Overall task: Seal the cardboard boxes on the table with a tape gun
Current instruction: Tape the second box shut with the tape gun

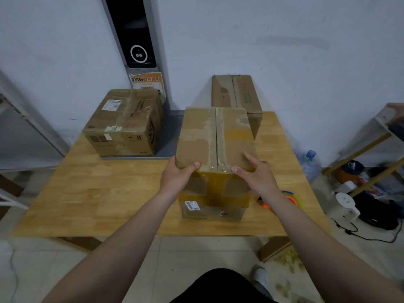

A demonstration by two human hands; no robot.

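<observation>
A tall cardboard box [234, 132] stands near the front middle of the wooden table [98, 193]. Old tape runs along its closed top seam, and yellowish tape covers its front face. My left hand [177, 176] grips the box's near left top corner, thumb on top. My right hand [255, 178] holds the near right top corner, thumb and forefinger spread on the lid. An orange and green tool [289, 194], perhaps the tape gun, lies on the table behind my right wrist, mostly hidden.
A taped box [124, 123] sits at the table's back left on a grey base. Another box [238, 95] stands against the wall behind the middle one. On the floor to the right are a water bottle [310, 165], a white kettle [347, 204], cables and a wooden shelf [371, 147].
</observation>
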